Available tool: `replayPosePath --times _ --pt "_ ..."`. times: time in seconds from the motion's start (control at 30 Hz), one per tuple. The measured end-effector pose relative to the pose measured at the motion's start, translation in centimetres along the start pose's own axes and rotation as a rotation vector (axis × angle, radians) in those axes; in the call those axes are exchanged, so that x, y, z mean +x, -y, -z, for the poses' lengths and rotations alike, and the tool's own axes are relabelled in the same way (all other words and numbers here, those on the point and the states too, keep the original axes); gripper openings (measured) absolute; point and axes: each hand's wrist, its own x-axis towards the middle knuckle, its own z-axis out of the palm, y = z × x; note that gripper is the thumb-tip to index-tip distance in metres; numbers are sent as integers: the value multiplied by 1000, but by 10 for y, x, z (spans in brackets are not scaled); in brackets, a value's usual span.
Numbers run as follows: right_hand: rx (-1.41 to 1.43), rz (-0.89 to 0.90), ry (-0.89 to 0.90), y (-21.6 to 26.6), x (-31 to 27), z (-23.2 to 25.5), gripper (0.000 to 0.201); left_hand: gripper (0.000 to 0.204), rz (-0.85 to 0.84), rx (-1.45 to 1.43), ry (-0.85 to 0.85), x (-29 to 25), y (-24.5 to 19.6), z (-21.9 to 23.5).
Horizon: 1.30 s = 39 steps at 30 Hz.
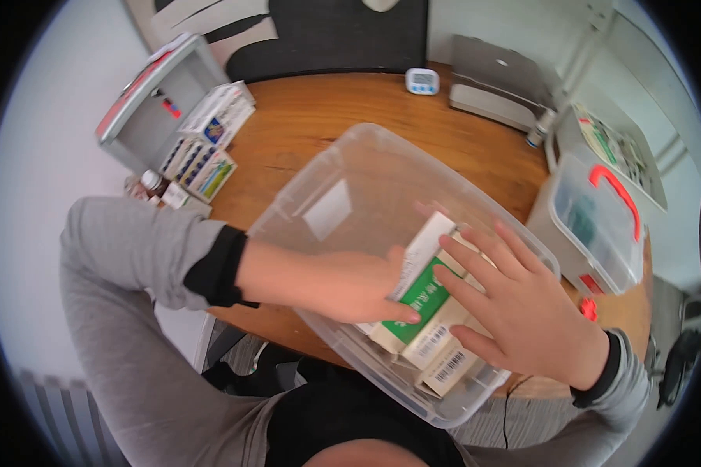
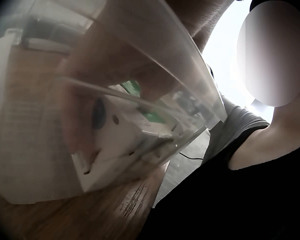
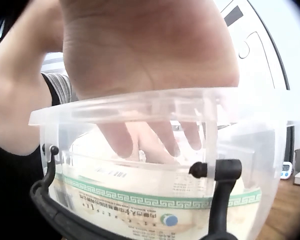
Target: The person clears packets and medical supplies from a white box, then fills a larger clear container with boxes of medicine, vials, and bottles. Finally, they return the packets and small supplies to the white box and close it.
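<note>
Reaching into a clear plastic bin (image 1: pixel 382 183) on a wooden desk (image 1: pixel 288 148), a person works over a packed row of cartons (image 1: pixel 424 300), seen from the head view. The left hand (image 1: pixel 350 284) grips the row inside the bin, its thumb over the green-labeled face; the right hand (image 1: pixel 518 311) spreads wide above the bin's near right part, fingers nearly straight. Whether its fingertips press on the cardboard cannot be told. A lidded box with a red handle (image 1: pixel 600 226) stands right of the bin; an open gray case (image 1: pixel 156 117) stands beyond its left side.

Seen through the bin's wall in the left wrist view, the left fingers and thumb bracket a white carton (image 2: pixel 122 132). The cartons look light and smooth, apt to slide against one another, their thin card likely to dent under a hard squeeze. A flat grip across the long sides should suit them best.

Behind the bin's latch-fitted end, the right wrist view shows the right fingers pointing down above a carton with a patterned green border (image 3: pixel 160 205). The bin appears stiff but slightly springy, best steadied by its rim.
</note>
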Motion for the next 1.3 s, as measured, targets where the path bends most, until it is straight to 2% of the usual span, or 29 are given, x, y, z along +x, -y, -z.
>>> replayPosePath --times 0.03,0.1,0.13,0.17,0.23,0.3,0.33,0.37,0.4,0.43,0.5,0.57,0.63,0.7,0.87,0.97,1.13,1.23,1.3 --pt "2 36 -12 -1 1 -4 52 80 29 -10 -22 -1 3 0" --pt "162 -52 73 -6 -1 -10 52 72 -60 10 14 -3 8 3" --pt "156 -28 67 -9 -2 -9 51 59 -103 64 -19 -9 11 9" --pt "151 -19 60 -10 -1 -8 51 59 -95 67 -28 -15 16 17" --pt "132 -18 90 -13 -2 -7 51 42 -474 140 -344 -29 29 42" --pt "158 -12 84 -17 0 -8 50 31 -279 -39 -600 -54 47 91" --pt "181 -8 82 -18 0 -9 49 29 -219 -73 -784 -63 73 113" --pt "177 -6 87 -19 0 -10 49 28 -75 -74 -899 -75 101 137" --pt "223 -8 51 -20 -1 -13 49 33 84 114 -1049 -82 143 155" --pt "267 -10 12 -20 -2 -13 48 46 78 316 -1162 -85 223 179" --pt "241 9 4 -21 -2 -12 48 72 529 267 -1014 -100 310 204" --pt "209 21 -22 -22 -2 -11 48 99 778 160 -886 -106 370 211" --pt "260 9 -2 -23 -3 -12 50 113 842 269 -878 -100 394 207" --pt "263 2 -6 -23 -3 -12 49 115 883 108 -685 -93 386 214" --pt "267 -1 28 -24 0 -9 48 113 967 119 -881 -78 406 214" --pt "278 10 43 -25 3 -8 48 111 988 99 -900 -75 406 215" --pt "339 -19 62 -25 4 -7 45 119 1066 173 -917 -69 413 214" --pt "342 -16 49 -25 3 -8 43 123 1052 31 -920 -74 401 215" --pt "345 -13 49 -25 4 -7 42 126 942 -153 -799 -76 400 218"
